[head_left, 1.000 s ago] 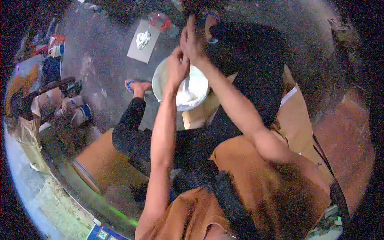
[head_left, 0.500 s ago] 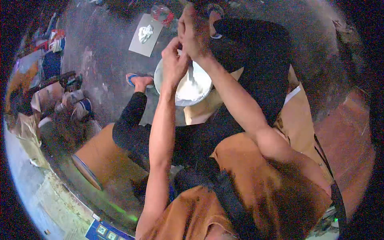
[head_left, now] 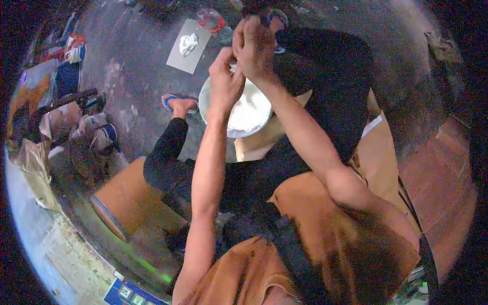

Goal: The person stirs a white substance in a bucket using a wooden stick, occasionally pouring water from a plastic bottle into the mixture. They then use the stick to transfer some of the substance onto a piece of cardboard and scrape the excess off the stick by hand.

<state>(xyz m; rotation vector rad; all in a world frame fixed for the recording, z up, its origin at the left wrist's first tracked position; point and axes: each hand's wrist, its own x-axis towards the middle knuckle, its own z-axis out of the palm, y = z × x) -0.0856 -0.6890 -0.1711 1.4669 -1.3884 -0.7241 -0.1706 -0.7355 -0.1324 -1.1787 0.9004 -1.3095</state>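
A round bucket sits on the floor between my legs, with thick white paste inside. Over its far rim, my left hand is closed, fingers curled. My right hand is closed just beyond and above it, touching or nearly touching it. Both appear wrapped round the upper part of a stirring stick, mostly hidden by the hands; its lower end is hard to make out against the paste. Beyond the bucket lies a pale board carrying a lump of white paste.
A clear plastic bottle with a red label lies by the board. My sandalled foot is left of the bucket. Brown cardboard lies under its near side. A brown drum stands at left, near piled clutter.
Both hands have shifted slightly, the right one nearer and to the right. The grey stick that showed in the paste is now hardly visible. The bottle shows more fully.
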